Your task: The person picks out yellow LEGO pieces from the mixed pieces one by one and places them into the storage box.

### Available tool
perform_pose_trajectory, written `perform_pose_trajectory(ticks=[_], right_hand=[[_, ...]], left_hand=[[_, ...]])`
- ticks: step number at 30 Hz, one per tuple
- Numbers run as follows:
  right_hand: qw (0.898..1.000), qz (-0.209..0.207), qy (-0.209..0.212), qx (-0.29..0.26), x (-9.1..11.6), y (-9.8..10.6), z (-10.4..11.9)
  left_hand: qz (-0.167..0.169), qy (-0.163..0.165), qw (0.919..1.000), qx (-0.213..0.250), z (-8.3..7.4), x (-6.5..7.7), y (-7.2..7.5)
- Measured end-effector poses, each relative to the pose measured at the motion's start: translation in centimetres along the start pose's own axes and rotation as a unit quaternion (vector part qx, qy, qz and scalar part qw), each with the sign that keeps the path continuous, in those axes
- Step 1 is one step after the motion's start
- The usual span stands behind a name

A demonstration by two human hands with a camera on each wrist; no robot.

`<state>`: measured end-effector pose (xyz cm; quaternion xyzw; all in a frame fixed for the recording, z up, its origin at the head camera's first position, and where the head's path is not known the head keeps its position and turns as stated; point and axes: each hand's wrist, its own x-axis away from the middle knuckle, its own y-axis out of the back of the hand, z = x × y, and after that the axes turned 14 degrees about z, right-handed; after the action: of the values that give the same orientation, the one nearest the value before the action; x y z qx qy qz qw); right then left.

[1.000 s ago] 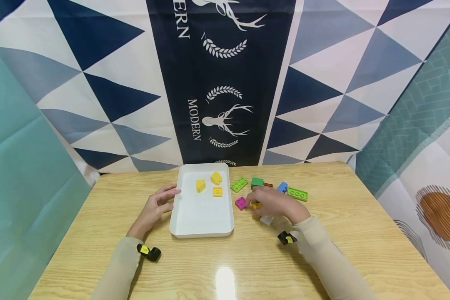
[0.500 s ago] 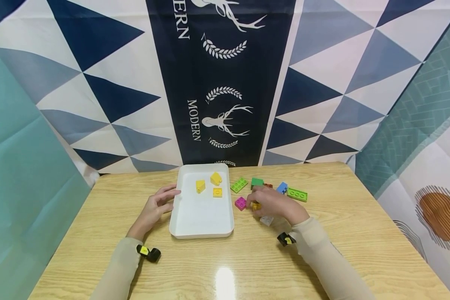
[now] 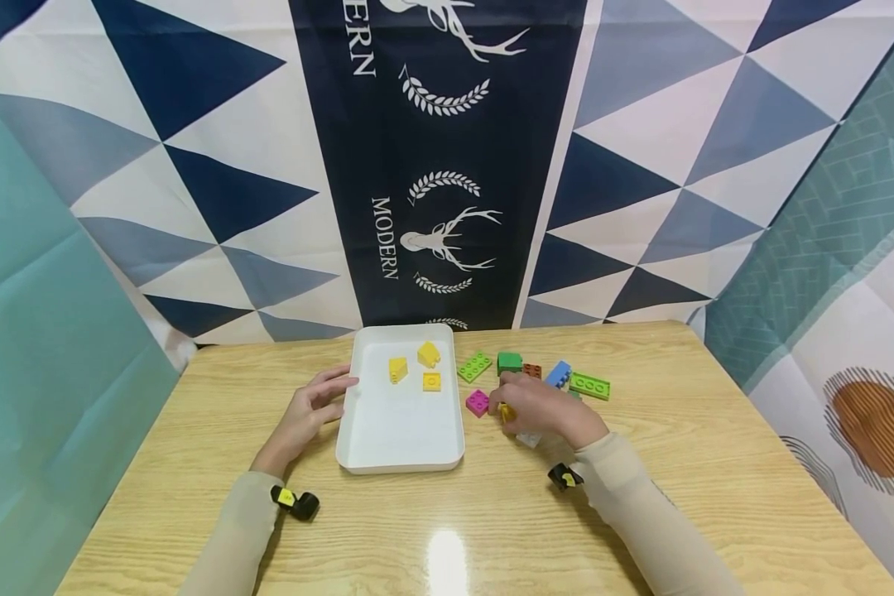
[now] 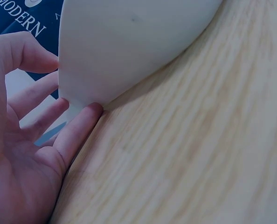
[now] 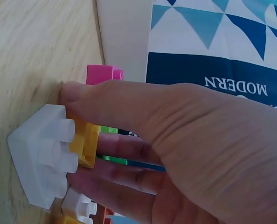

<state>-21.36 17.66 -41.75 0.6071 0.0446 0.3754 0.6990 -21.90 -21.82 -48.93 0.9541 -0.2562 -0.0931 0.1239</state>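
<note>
Orange-yellow block (image 5: pixel 86 145) right of white tray (image 3: pixel 398 439), pinched between thumb and fingers of right hand (image 3: pixel 542 406) (whether block touches tabletop (image 3: pixel 387 538), cannot tell). Fingertip hold probably suits crowded spot: white block (image 5: pixel 36 154) just beside, magenta block (image 3: pixel 478 403) near. In tray, three yellow pieces (image 3: pixel 432 382), perhaps grouped by colour. Left hand (image 3: pixel 309 414), fingers relaxed, fairly straight, touches tray's left side, likely steadying it. Green block (image 3: pixel 510 362), blue block (image 3: pixel 558 375) farther back.

White glare spots the table (image 3: pixel 387 530); the left wrist view is dim, perhaps soft.
</note>
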Motion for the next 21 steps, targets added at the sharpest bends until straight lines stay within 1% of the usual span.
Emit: perform_pose_trajectory(ticks=[5, 12, 18, 21], right_hand=[[1.000, 0.002, -0.010, 0.002, -0.07, -0.11, -0.01], [1.000, -0.001, 0.002, 0.011, -0.27, -0.11, -0.17], [1.000, 0.000, -0.001, 0.008, -0.23, -0.10, -0.19], [1.000, 0.003, -0.002, 0.008, -0.18, -0.09, -0.13]], left_hand=[[0.003, -0.002, 1.0000, 0.001, 0.10, -0.02, -0.01], [0.002, 0.005, 1.0000, -0.008, 0.06, -0.02, -0.02], [-0.003, 0.009, 0.9999, -0.008, 0.09, -0.03, -0.03], [-0.002, 0.006, 1.0000, -0.005, 0.11, 0.01, -0.02]])
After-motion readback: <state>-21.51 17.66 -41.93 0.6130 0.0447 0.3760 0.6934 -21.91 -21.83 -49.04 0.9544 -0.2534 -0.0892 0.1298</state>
